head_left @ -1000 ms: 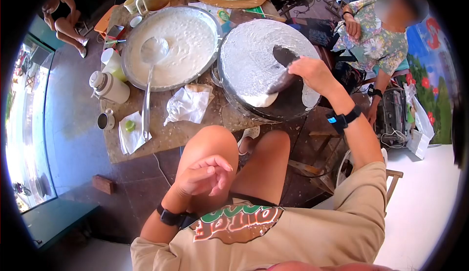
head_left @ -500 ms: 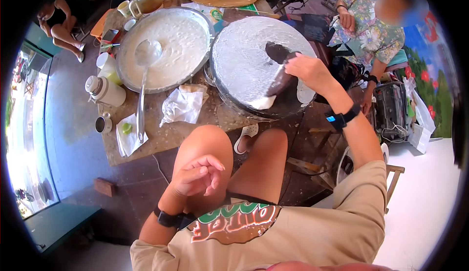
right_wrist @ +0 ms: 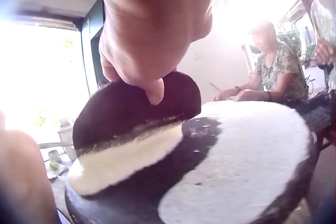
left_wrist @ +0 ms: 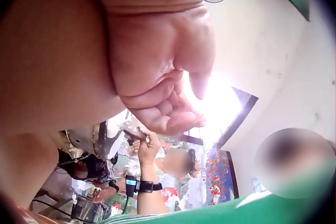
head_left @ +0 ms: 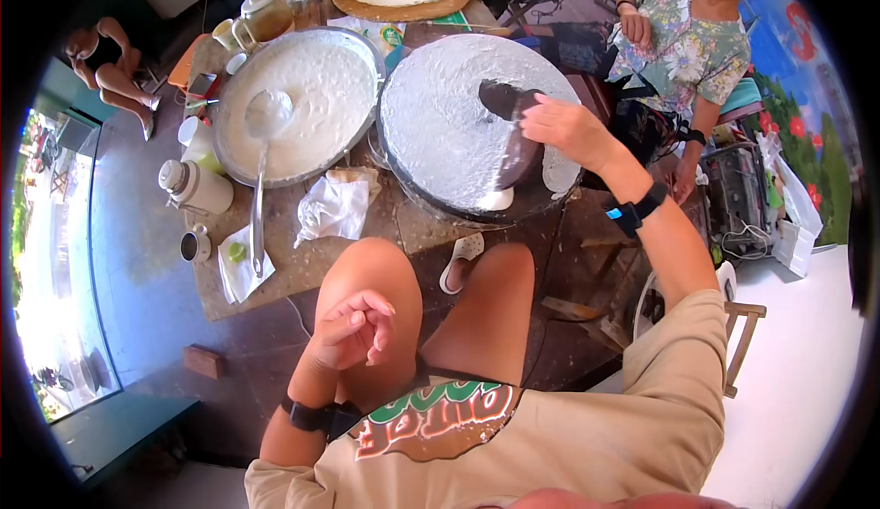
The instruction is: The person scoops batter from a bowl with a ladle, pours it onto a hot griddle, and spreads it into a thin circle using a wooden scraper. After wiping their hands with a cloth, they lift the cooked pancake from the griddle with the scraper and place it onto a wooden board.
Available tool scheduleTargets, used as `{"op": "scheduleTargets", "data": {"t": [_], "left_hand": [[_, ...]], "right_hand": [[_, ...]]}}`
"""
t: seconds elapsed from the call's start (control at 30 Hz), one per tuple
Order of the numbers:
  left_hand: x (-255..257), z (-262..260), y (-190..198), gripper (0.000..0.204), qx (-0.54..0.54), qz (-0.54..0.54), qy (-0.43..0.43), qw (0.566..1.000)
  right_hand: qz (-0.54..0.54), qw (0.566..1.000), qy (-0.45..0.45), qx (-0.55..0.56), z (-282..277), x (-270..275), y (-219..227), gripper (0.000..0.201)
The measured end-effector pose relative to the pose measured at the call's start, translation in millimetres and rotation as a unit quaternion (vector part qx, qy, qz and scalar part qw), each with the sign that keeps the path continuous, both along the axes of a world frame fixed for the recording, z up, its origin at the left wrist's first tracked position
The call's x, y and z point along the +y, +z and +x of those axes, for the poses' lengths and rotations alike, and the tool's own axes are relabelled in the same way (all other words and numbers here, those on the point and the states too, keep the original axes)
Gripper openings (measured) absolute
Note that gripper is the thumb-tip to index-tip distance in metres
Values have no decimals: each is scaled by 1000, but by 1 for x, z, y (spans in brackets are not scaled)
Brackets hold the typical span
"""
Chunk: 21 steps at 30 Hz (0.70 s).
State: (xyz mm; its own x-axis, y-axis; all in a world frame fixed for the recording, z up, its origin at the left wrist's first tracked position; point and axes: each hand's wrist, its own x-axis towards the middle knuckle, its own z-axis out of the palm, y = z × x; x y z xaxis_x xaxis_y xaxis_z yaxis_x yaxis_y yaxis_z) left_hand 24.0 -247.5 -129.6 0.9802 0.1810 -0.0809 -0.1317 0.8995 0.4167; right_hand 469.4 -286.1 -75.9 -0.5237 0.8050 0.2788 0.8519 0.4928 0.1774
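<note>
In the head view my right hand pinches the top of a dark, flat, rounded scraper, tilted over the round griddle. White batter coats much of the griddle, with dark bare patches near the centre and the near right. The right wrist view shows my thumb or a finger pressed on the scraper, and a thick band of batter along its lower edge. My left hand lies loosely curled by my left thigh, holding nothing; the left wrist view shows the same hand.
Left of the griddle stands a wide batter pan with a ladle in it. Crumpled cloth, a flask and a metal cup lie nearer. Another person sits at the right; a board holds a flat sheet.
The head view has shifted, moving the table items left. My right hand and scraper have turned slightly over the griddle, and the batter lump at its near edge looks smaller. My left hand keeps its pose.
</note>
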Motion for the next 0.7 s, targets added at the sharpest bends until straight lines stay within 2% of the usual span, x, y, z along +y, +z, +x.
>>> {"op": "scheduleTargets", "data": {"t": [0.13, 0.23, 0.4, 0.57, 0.6, 0.7], "left_hand": [[-2, 8, 2, 34, 19, 25, 4, 1000], [-4, 7, 1, 33, 10, 27, 11, 1000], [-4, -1, 2, 30, -19, 10, 43, 999], [-5, 11, 6, 28, -20, 23, 53, 998], [-6, 12, 6, 28, -16, 23, 52, 998], [-9, 11, 5, 28, -11, 20, 52, 998]], "right_hand": [[5, 997, 42, 61, -51, 21, -9, 10], [61, 995, 62, 40, -40, 16, -23, 4], [28, 998, 23, -52, 22, -7, -7, 5], [74, 992, 78, 65, -30, 18, -15, 7], [66, 994, 86, 29, -40, 17, -13, 7], [49, 995, 87, 4, -18, 6, -13, 7]]}}
